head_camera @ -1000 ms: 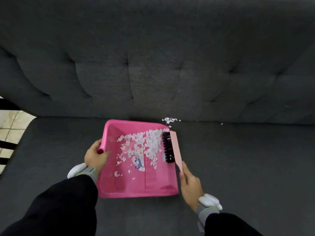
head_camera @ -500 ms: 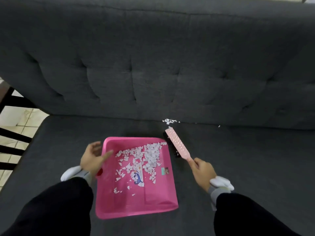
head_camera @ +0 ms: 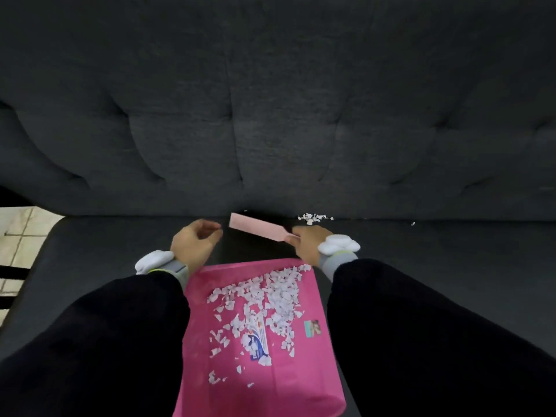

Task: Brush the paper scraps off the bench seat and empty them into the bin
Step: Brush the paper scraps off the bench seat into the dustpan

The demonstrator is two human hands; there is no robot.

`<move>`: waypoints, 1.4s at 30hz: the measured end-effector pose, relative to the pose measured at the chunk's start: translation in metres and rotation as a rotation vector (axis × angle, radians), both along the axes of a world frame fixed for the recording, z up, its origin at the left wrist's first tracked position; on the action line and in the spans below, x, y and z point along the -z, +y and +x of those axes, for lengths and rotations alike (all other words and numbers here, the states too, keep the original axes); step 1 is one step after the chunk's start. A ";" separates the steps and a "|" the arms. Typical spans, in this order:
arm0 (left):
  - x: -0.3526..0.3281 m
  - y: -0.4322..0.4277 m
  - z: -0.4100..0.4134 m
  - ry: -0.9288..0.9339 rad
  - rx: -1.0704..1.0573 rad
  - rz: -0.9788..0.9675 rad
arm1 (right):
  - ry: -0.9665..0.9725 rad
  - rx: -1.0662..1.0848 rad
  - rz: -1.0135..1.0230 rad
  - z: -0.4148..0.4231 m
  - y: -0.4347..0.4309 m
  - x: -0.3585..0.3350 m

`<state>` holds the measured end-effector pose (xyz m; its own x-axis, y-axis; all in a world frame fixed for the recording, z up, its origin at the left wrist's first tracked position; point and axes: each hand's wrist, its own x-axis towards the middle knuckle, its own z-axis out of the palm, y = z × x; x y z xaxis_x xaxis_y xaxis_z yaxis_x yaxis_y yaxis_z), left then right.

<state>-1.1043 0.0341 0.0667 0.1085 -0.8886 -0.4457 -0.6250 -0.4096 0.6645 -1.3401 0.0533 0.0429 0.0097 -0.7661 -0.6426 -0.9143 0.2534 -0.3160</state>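
Observation:
A pink dustpan [head_camera: 319,383] lies on the dark grey bench seat [head_camera: 436,266] between my forearms, holding many white paper scraps [head_camera: 270,299]. My right hand [head_camera: 307,245] grips the handle of a pale pink brush [head_camera: 258,229], which points left, level, just beyond the pan's far edge. My left hand [head_camera: 194,243] hovers with fingers loosely curled and holds nothing; its fingertips are close to the brush's free end. A small cluster of loose scraps [head_camera: 311,218] lies on the seat at the crease with the backrest, just beyond my right hand.
The tufted grey backrest [head_camera: 270,115] fills the upper half of the view. A few tiny scraps [head_camera: 412,223] lie further right along the crease. Tiled floor [head_camera: 21,227] and dark bars show past the seat's left end. No bin is in view.
My left hand let go of the dustpan and rose beyond it. My right hand swung the brush out of the pan, now pointing left. The pan now lies nearer me.

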 end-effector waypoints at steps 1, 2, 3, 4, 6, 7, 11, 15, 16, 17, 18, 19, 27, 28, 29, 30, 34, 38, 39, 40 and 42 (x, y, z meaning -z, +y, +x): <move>0.011 -0.009 -0.001 -0.005 0.019 0.034 | -0.005 0.006 0.011 0.003 -0.010 0.008; 0.018 -0.012 -0.002 -0.007 0.027 0.057 | 0.002 0.014 0.010 0.004 -0.016 0.012; 0.020 -0.013 -0.002 -0.006 0.031 0.069 | 0.024 0.010 -0.010 0.004 -0.018 0.012; 0.025 -0.016 -0.005 -0.001 0.039 0.079 | 0.062 0.008 -0.031 0.001 -0.021 0.016; 0.031 -0.018 -0.008 0.012 0.051 0.083 | 0.164 0.020 -0.034 -0.008 -0.023 0.021; 0.034 -0.021 -0.011 0.017 0.054 0.092 | 0.203 0.054 -0.010 -0.015 -0.023 0.025; 0.038 -0.026 -0.022 0.023 0.080 0.123 | 0.263 0.216 0.094 -0.046 -0.012 0.028; 0.031 -0.029 -0.037 0.004 0.065 0.121 | 0.352 0.305 0.161 -0.077 -0.008 0.013; 0.030 -0.028 -0.043 0.005 0.063 0.126 | 0.369 0.336 0.181 -0.087 -0.006 0.009; 0.028 -0.027 -0.048 0.004 0.063 0.131 | 0.391 0.363 0.194 -0.097 -0.003 0.006; 0.027 -0.025 -0.054 0.005 0.059 0.135 | 0.411 0.386 0.208 -0.107 0.002 0.004; 0.026 -0.024 -0.059 0.007 0.062 0.136 | 0.422 0.408 0.220 -0.116 0.007 0.003; 0.016 -0.011 -0.098 0.017 0.114 0.141 | 0.309 0.644 0.250 -0.186 0.063 -0.004; 0.015 -0.009 -0.102 0.027 0.116 0.144 | 0.301 0.663 0.250 -0.195 0.070 -0.008; 0.013 -0.007 -0.107 0.035 0.119 0.146 | 0.292 0.664 0.245 -0.204 0.078 -0.011; 0.012 -0.005 -0.112 0.039 0.117 0.148 | 0.279 0.665 0.243 -0.214 0.086 -0.014; 0.012 0.004 -0.124 0.058 0.106 0.166 | 0.217 0.720 0.182 -0.248 0.112 -0.023; 0.015 0.012 -0.133 0.061 0.107 0.175 | 0.319 0.812 0.139 -0.281 0.118 -0.026; 0.015 0.013 -0.134 0.061 0.103 0.173 | 0.348 0.819 0.141 -0.285 0.118 -0.025; 0.016 0.015 -0.136 0.061 0.095 0.169 | 0.366 0.824 0.148 -0.289 0.117 -0.022; 0.018 0.018 -0.140 0.061 0.087 0.169 | 0.371 0.812 0.163 -0.291 0.115 -0.015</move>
<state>-1.2446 0.0525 0.0486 0.0031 -0.8054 -0.5927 -0.6235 -0.4649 0.6285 -1.6310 0.1687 0.0577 -0.7230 -0.3466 -0.5976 -0.4709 0.8802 0.0592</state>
